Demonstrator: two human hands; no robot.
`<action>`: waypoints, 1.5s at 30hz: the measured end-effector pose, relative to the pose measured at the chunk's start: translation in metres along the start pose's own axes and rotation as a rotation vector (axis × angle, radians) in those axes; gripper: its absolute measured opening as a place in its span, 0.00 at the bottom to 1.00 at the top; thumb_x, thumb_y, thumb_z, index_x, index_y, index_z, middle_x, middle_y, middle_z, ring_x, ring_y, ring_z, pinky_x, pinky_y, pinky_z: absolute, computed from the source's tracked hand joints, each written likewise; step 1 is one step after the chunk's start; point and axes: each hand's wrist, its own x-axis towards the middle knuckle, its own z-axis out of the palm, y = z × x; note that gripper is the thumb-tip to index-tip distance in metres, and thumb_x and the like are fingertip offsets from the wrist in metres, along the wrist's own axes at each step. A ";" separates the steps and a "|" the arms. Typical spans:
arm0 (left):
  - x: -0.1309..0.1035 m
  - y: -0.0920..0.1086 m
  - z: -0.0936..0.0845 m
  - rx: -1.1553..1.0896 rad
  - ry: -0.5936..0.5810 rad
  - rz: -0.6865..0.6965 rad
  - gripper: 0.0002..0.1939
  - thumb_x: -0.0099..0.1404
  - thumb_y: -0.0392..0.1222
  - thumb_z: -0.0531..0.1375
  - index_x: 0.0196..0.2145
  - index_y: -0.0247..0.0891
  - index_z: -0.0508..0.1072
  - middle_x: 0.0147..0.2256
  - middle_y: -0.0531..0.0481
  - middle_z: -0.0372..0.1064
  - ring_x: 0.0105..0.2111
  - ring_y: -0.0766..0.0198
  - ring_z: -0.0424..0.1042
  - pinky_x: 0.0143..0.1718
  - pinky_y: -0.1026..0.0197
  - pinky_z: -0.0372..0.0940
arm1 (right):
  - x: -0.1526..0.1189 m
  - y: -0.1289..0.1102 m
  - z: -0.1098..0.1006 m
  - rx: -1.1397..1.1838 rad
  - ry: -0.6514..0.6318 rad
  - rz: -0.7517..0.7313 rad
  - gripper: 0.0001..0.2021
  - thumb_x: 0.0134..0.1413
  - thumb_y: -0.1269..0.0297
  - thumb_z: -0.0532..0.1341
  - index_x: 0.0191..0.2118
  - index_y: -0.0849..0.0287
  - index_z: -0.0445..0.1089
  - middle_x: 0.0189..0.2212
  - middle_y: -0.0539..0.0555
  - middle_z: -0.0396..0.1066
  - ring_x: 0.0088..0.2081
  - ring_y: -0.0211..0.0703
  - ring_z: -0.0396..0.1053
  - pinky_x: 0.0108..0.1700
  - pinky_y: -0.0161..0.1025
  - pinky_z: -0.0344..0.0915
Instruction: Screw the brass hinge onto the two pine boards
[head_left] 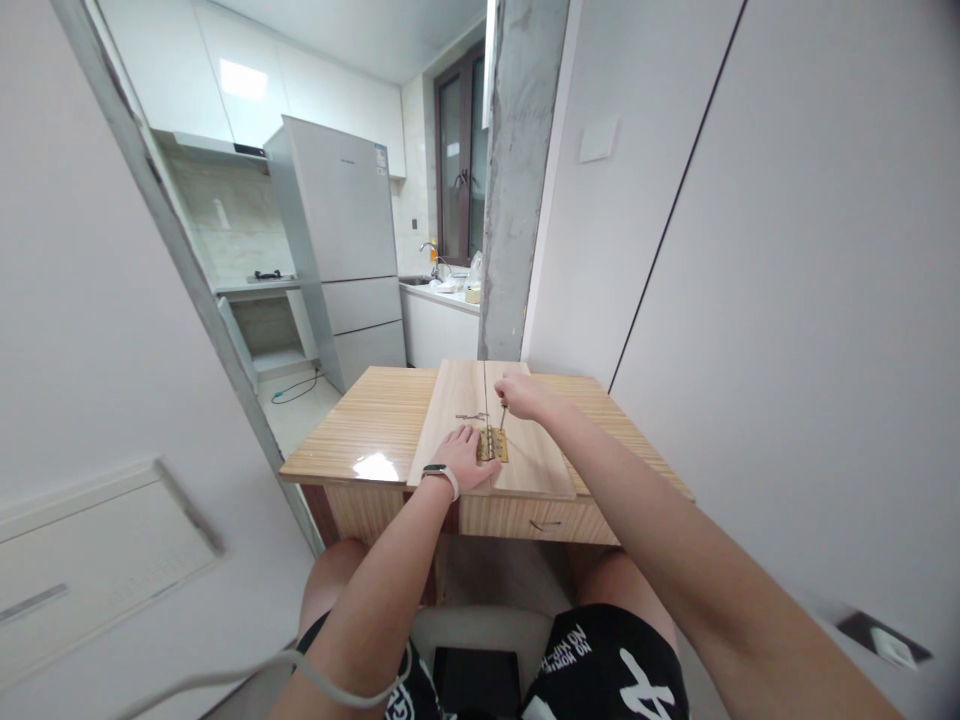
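A brass-coloured hinge (501,447) lies flat across the seam between two pale wooden boards (536,470). My left hand (459,455) rests on the left board with its fingers stretched out, touching the hinge's left side. Above the hinge's right leaf, my right hand (517,395) is closed round the handle of a screwdriver (503,418). The shaft points down to the hinge's upper right part; whether a screw sits under the tip is too small to tell. Several small screws (471,416) lie on the left board just beyond my left fingers.
The boards lie on a wooden desk (360,430) with a drawer (540,522) at its front. A white wall (750,250) rises close on the right. Beyond the desk stand a concrete-edged pillar (517,180), a grey refrigerator (349,220) and a kitchen counter. A pale cable (225,678) crosses near my left forearm.
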 end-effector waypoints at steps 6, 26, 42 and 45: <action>0.000 0.002 -0.003 -0.005 -0.005 0.000 0.46 0.67 0.74 0.51 0.67 0.34 0.63 0.69 0.33 0.59 0.71 0.41 0.54 0.71 0.43 0.49 | 0.012 -0.004 0.000 -0.017 -0.003 0.046 0.10 0.63 0.69 0.62 0.45 0.62 0.80 0.47 0.64 0.79 0.49 0.50 0.76 0.48 0.36 0.66; -0.001 0.001 -0.003 -0.028 -0.012 -0.011 0.45 0.67 0.74 0.51 0.68 0.37 0.63 0.69 0.35 0.58 0.71 0.40 0.53 0.71 0.41 0.49 | -0.008 -0.010 -0.031 -0.101 -0.136 0.035 0.13 0.66 0.69 0.60 0.51 0.62 0.77 0.52 0.66 0.77 0.52 0.53 0.76 0.49 0.40 0.69; 0.000 0.000 0.000 -0.021 -0.005 -0.016 0.45 0.67 0.74 0.52 0.68 0.37 0.62 0.69 0.35 0.58 0.70 0.41 0.54 0.71 0.42 0.49 | 0.007 -0.012 -0.040 -0.066 -0.194 0.246 0.19 0.63 0.62 0.63 0.56 0.64 0.77 0.55 0.70 0.76 0.56 0.57 0.75 0.54 0.42 0.70; -0.001 -0.001 0.000 -0.016 0.002 -0.011 0.45 0.67 0.75 0.51 0.67 0.37 0.63 0.69 0.35 0.59 0.70 0.42 0.55 0.70 0.43 0.50 | 0.003 -0.011 -0.039 -0.059 -0.228 0.187 0.22 0.63 0.63 0.64 0.60 0.64 0.73 0.57 0.70 0.74 0.56 0.56 0.75 0.52 0.42 0.71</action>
